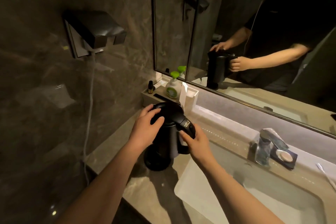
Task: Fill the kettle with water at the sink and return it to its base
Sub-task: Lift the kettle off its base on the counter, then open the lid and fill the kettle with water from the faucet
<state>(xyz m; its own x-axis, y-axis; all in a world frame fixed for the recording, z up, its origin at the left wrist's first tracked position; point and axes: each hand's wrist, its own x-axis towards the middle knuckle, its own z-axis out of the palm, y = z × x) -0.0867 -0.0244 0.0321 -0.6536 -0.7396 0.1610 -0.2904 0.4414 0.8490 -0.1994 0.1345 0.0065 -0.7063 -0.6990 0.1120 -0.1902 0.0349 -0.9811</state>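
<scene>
A black electric kettle [168, 143] stands on its round black base [154, 164] on the beige counter, left of the sink [263, 200]. My right hand [197, 142] is wrapped around the kettle's handle. My left hand [147, 126] lies flat on the closed lid, fingers spread over its top. The chrome faucet [263, 146] rises at the back of the sink, to the right of the kettle. No water is running.
A white tray [145, 96] behind the kettle holds a green-capped soap pump [172, 87], small bottles and a white tissue holder [188, 96]. A compact [283, 156] lies beside the faucet. A wall socket and white cord [90, 111] are at left. A mirror [254, 32] lines the back wall.
</scene>
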